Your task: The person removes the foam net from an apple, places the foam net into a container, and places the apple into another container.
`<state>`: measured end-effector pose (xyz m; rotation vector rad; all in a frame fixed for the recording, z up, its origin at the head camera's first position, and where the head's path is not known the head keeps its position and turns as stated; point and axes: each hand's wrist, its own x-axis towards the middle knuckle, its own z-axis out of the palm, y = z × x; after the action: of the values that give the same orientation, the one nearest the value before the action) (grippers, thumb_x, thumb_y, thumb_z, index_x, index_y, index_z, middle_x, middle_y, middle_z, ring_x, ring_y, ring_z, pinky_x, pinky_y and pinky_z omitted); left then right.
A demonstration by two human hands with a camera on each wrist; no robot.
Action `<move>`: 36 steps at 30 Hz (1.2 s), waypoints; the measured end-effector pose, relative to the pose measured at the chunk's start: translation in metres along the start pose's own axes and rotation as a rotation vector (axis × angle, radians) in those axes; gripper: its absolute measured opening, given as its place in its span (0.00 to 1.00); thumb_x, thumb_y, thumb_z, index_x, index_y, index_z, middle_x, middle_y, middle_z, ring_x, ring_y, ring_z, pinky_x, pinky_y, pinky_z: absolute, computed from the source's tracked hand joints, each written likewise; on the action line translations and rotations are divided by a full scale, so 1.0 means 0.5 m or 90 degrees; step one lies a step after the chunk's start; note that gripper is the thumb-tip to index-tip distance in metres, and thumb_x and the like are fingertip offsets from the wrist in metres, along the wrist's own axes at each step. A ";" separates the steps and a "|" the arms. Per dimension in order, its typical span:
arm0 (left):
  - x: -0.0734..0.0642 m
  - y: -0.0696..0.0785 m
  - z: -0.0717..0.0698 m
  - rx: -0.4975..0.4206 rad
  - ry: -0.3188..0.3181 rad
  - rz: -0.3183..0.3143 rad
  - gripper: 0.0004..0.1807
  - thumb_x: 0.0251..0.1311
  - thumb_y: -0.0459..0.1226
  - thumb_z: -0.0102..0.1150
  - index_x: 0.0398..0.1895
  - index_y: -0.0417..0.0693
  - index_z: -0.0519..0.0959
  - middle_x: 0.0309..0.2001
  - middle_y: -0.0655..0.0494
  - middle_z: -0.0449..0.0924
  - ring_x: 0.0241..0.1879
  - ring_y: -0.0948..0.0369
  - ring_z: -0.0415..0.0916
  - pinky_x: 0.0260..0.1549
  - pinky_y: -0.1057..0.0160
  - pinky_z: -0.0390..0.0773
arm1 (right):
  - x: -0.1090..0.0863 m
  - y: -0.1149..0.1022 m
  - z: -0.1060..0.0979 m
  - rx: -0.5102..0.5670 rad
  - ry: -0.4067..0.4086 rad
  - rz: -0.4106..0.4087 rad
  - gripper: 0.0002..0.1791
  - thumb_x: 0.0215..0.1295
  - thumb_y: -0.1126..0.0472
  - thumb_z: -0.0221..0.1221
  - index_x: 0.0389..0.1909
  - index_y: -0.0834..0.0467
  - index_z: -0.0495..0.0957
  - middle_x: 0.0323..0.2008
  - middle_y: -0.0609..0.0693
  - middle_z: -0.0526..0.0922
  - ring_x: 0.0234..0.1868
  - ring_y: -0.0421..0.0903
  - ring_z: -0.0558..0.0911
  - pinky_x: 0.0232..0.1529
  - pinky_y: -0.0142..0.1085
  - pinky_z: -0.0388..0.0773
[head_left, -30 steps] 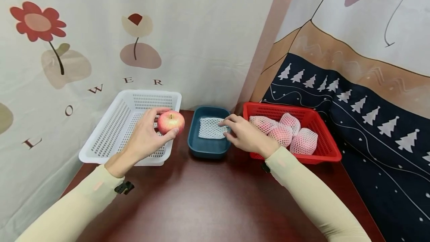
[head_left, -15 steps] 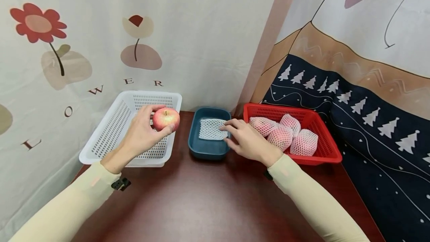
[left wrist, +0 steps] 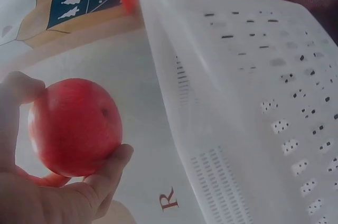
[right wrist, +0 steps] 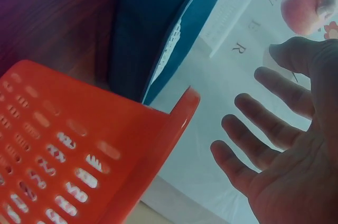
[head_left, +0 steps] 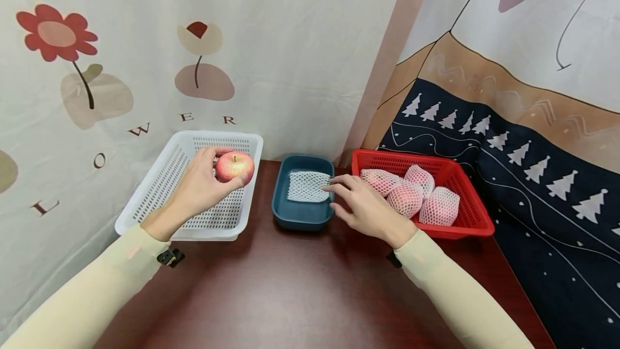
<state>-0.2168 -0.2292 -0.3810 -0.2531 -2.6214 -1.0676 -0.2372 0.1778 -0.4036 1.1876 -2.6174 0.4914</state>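
Observation:
My left hand [head_left: 201,182] grips a red apple [head_left: 234,167] between thumb and fingers, above the right side of the white basket [head_left: 218,230]. In the left wrist view the apple [left wrist: 76,126] shows whole, with fingertips on its near and far sides. My right hand [head_left: 368,206] holds nothing; its fingers are spread and relaxed over the right rim of the blue tray [head_left: 300,217]. White foam netting [head_left: 308,187] lies flat in that tray, close to the right fingertips. The right wrist view shows the right hand [right wrist: 280,134] palm and spread fingers.
At the right stands a red basket [head_left: 465,203] with several apples in foam nets [head_left: 404,198]. The three containers line the back of the dark red table [head_left: 281,284]. A printed curtain [head_left: 300,58] hangs right behind them.
My left hand has carried the apple leftward and slightly back, farther over the white basket. My right hand has drifted slightly right, away from the foam netting, which stays in place.

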 end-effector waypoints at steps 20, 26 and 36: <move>0.050 -0.033 -0.012 0.026 -0.047 -0.028 0.43 0.69 0.49 0.80 0.78 0.36 0.73 0.68 0.34 0.82 0.63 0.39 0.80 0.58 0.42 0.85 | -0.055 0.024 -0.021 -0.018 0.012 0.067 0.28 0.80 0.56 0.74 0.77 0.52 0.84 0.76 0.58 0.83 0.78 0.62 0.83 0.81 0.61 0.82; 0.066 -0.044 -0.015 0.043 -0.054 -0.030 0.43 0.70 0.48 0.79 0.78 0.32 0.73 0.68 0.31 0.82 0.62 0.36 0.79 0.59 0.39 0.85 | -0.067 0.028 -0.029 -0.015 0.025 0.065 0.28 0.79 0.56 0.75 0.76 0.53 0.85 0.75 0.59 0.84 0.78 0.61 0.83 0.81 0.59 0.82; 0.104 -0.068 -0.016 0.055 -0.059 -0.033 0.40 0.71 0.46 0.76 0.75 0.27 0.75 0.63 0.28 0.83 0.59 0.36 0.80 0.57 0.42 0.82 | -0.088 0.038 -0.038 -0.024 0.047 0.075 0.27 0.78 0.57 0.75 0.74 0.53 0.86 0.76 0.59 0.83 0.77 0.61 0.83 0.77 0.60 0.86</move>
<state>-0.2732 -0.2564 -0.3799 -0.2222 -2.7621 -0.9777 -0.2219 0.2270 -0.4048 0.9879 -2.6321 0.4948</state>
